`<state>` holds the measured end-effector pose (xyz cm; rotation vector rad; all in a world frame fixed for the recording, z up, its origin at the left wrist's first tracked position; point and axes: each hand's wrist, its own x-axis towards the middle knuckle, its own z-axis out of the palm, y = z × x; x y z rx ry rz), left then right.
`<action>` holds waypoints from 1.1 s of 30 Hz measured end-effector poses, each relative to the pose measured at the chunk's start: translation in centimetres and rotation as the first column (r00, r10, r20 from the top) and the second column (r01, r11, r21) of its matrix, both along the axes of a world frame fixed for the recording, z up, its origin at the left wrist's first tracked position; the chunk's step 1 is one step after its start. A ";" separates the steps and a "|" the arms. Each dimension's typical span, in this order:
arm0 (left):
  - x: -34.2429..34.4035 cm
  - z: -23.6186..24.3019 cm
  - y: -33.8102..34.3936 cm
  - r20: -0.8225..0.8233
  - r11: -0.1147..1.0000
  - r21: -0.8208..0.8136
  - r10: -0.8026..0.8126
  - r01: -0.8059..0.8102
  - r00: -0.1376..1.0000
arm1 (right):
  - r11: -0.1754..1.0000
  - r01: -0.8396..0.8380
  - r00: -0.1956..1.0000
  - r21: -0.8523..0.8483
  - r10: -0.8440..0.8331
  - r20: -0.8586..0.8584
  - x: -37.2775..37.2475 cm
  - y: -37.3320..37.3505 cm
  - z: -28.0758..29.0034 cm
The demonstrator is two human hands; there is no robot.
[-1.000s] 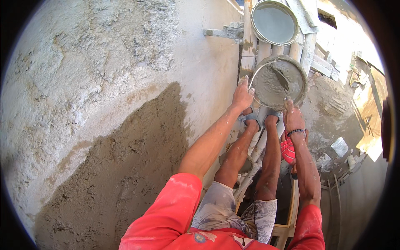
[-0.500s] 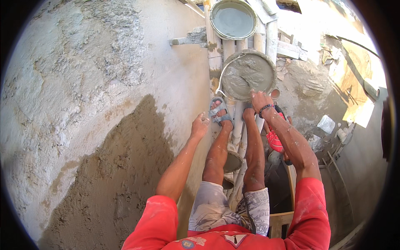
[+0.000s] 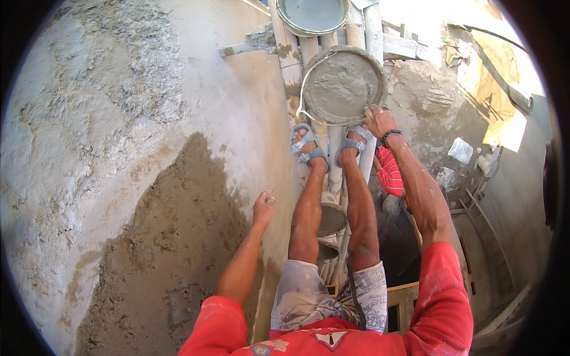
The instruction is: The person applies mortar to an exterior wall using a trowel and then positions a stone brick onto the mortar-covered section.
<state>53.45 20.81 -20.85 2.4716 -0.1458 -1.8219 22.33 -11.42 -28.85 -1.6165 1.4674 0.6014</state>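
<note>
A round bucket of wet grey mortar (image 3: 344,86) stands on the bamboo poles in front of my feet, its pale wire handle (image 3: 301,95) lying down on the left. My right hand (image 3: 381,122) is closed over the bucket's near right rim, fingertips just inside the edge. A dark bead bracelet circles that wrist. Lower left, my left hand (image 3: 264,207) hangs beside the wall with fingers curled in, smeared with mortar, and nothing shows in it. Along the wall, a dark patch of fresh mortar (image 3: 172,249) borders the paler rough surface.
Beyond the mortar stands a bucket of greyish water (image 3: 314,13). I stand in sandals on narrow bamboo poles (image 3: 335,142). More buckets (image 3: 332,219) sit between my legs. Below on the right, a person in a red striped shirt (image 3: 390,172) is partly hidden by my arm.
My right hand has shifted from the mortar's near edge to the rim at the right. My left hand has dropped down and left, its fingers more curled. The view has tilted slightly.
</note>
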 end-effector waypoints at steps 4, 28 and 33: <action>0.5 -0.7 2.5 -0.025 0.999 0.036 -0.022 0.023 0.999 | 0.984 0.174 0.959 0.048 -0.180 0.217 0.8 2.1 -4.2; -2.5 0.3 2.2 -0.036 0.989 0.040 0.143 -0.142 0.989 | 0.706 0.590 0.551 0.393 -0.707 0.443 -2.5 7.3 -1.5; -3.3 0.8 2.4 -0.020 0.981 0.005 0.194 -0.194 0.981 | 0.614 0.702 0.434 0.360 -0.771 0.466 -1.2 7.9 2.3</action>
